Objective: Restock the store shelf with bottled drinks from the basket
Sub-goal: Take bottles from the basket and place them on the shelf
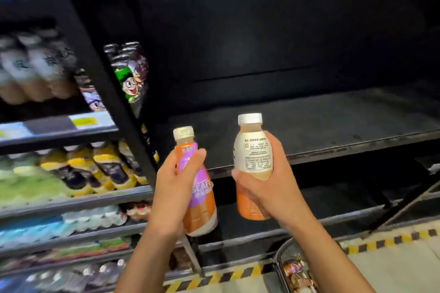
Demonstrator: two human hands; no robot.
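My left hand [175, 188] grips an orange and purple coffee bottle [202, 200] with a pale gold cap, tilted slightly left. My right hand [269, 181] holds a second bottle [253, 157] upright, its cream label with fine print facing me and a white cap on top. Both bottles hover in front of the edge of a bare black shelf [309, 126], a little below its level. At the bottom right, the rim of the basket [279, 259] shows, with more bottles lying inside.
Left of a black upright post [104, 83] stand stocked shelves of drinks [90, 169], blurred. Cartoon-labelled bottles [128, 74] sit just right of the post. Yellow and black hazard tape [385, 240] runs along the floor. More dark shelves lie above and below the bare one.
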